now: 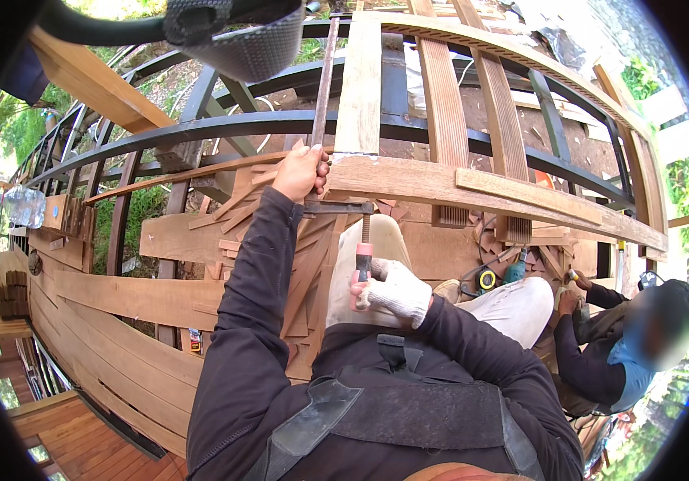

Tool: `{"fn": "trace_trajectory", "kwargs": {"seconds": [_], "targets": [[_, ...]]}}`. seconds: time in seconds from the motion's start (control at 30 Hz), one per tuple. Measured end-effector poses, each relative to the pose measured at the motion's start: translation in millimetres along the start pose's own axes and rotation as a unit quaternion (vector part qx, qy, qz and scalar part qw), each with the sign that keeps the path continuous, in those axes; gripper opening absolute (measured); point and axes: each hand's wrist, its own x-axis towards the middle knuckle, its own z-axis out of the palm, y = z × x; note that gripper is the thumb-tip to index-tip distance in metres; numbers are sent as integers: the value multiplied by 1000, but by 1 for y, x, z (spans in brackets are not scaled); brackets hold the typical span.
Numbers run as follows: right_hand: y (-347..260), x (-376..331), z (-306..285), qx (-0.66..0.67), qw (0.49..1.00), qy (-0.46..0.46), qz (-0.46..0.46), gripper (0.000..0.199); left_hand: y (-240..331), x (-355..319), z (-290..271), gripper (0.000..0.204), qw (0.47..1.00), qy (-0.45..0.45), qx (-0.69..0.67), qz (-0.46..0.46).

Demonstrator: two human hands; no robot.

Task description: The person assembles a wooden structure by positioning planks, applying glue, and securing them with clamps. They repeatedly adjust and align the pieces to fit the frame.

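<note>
While your bare left hand [300, 172] grips the long bar of the metal clamp [336, 207] by the wooden plank [441, 183], your gloved right hand [388, 290] squeezes its red handle [363, 260] just below.

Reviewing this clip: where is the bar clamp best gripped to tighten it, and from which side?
Grip the bar clamp by its red screw handle, coming from below: it hangs under the wooden beam, where the gloved right hand already wraps it. The bare left hand steadies the bar.
</note>
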Motion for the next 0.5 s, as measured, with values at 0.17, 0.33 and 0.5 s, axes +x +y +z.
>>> {"fn": "trace_trajectory", "kwargs": {"seconds": [0.17, 0.33, 0.5], "targets": [[-11, -2, 4, 2, 999, 26, 27, 26, -5, 3, 2, 32, 1000, 6, 10, 3], [-20, -6, 7, -103, 993, 58, 25, 20, -13, 8, 1, 34, 999, -3, 30, 28], [-17, -17, -18, -248, 946, 162, -132, 41, -2, 1, 6, 33, 1000, 16, -6, -1]]}}
